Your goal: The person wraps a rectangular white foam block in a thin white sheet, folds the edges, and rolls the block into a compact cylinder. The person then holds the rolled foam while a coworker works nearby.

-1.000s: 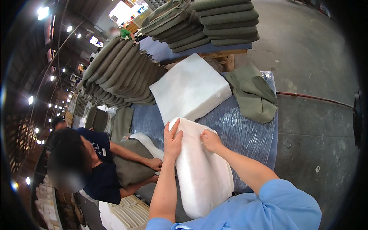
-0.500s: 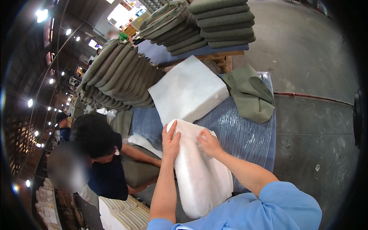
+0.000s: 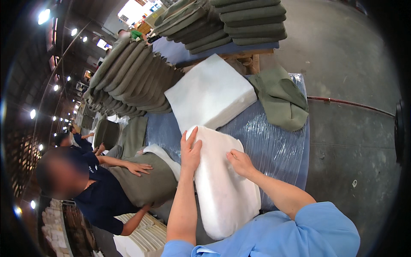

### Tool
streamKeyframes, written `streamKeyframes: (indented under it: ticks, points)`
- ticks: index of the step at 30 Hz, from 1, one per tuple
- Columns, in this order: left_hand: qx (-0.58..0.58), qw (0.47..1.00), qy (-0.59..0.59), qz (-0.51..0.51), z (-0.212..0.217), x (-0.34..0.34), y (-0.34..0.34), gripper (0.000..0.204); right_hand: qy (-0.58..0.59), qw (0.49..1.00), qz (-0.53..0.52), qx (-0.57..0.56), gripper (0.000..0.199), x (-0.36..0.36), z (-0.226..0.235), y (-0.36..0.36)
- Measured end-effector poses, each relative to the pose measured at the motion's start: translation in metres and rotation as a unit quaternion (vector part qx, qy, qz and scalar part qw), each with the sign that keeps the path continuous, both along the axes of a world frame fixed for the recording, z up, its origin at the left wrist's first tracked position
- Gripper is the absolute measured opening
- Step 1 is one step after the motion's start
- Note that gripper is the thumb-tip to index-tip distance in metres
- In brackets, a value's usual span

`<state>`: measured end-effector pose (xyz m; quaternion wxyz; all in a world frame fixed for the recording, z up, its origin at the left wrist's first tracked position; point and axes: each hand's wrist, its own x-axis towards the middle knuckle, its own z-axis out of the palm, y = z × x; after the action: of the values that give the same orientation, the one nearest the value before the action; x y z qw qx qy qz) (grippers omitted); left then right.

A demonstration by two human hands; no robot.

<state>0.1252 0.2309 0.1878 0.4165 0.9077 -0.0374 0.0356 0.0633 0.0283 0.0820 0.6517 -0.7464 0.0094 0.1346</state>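
Note:
A long white cushion (image 3: 224, 192), wrapped in soft batting, lies in front of me with its near end against my blue shirt. My left hand (image 3: 191, 150) grips its far left corner, thumb on top and fingers along the side. My right hand (image 3: 240, 162) is closed, its curled fingers pinching the batting on the upper right side of the cushion. Just beyond my hands sits a thick stack of white batting sheets (image 3: 209, 92). An olive-green fabric cover (image 3: 280, 100) lies crumpled to the right of that stack.
The table (image 3: 278, 150) is wrapped in shiny plastic film. Stacked olive cushions (image 3: 132, 79) stand at far left, with more piles (image 3: 254, 21) behind. At my left a co-worker (image 3: 100, 184) handles an olive cushion (image 3: 145, 182). White foam pieces (image 3: 141, 237) are stacked below.
My right hand has gone from spread fingers to a closed pinch, slightly lower on the cushion. The co-worker has straightened up, one hand now flat on the olive cushion.

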Motion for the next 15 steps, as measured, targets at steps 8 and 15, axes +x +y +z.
streamKeyframes:
  ticks: [8,15]
  points:
    - [0.009,1.000,-0.014,-0.001,-0.005,0.000,0.005,0.053,-0.236,0.971,0.017,-0.013,0.026,-0.001,0.041,0.030]
    - [-0.006,1.000,-0.003,0.005,0.000,-0.002,0.007,0.053,-0.055,0.995,-0.018,-0.082,0.028,-0.011,-0.010,0.011]
